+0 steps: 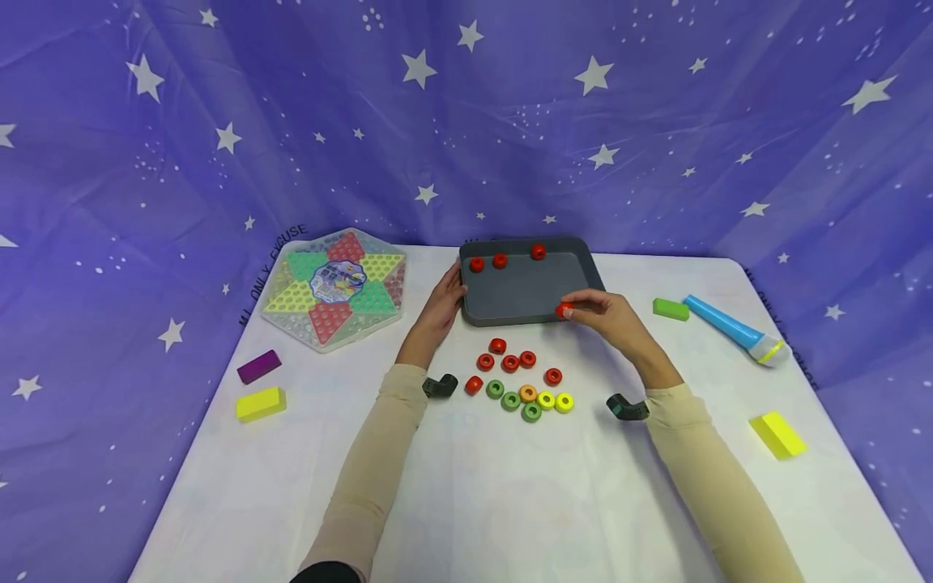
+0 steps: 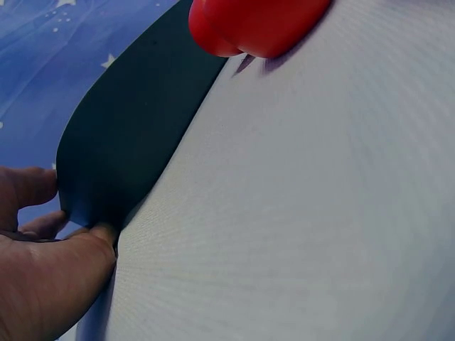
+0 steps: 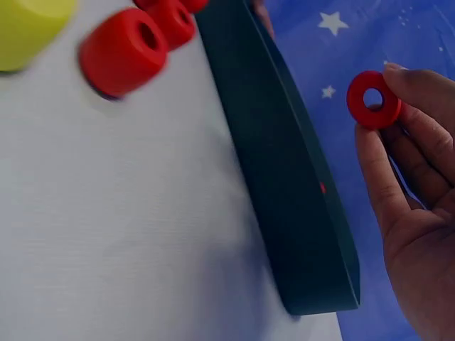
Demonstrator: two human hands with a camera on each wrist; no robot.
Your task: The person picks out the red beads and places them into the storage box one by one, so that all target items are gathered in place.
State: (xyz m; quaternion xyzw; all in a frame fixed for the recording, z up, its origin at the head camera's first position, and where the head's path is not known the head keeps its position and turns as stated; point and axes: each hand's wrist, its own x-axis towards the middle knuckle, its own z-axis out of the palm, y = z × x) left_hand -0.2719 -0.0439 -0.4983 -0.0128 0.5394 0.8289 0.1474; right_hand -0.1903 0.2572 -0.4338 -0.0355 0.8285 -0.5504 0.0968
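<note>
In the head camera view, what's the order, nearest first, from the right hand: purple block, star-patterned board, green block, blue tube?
From the right hand:
1. Green block: just to its right.
2. Blue tube: farther right, past the green block.
3. Star-patterned board: over on the left.
4. Purple block: far left.

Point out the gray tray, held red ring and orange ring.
Gray tray (image 1: pixel 513 293): head view, bare floor.
Held red ring (image 3: pixel 371 119): right wrist view, lower rim.
Orange ring (image 1: pixel 528 400): head view, near rim.

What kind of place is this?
Probably a staged tabletop recording setup: star-print backdrop, white-covered table, and a black device at each wrist.
</note>
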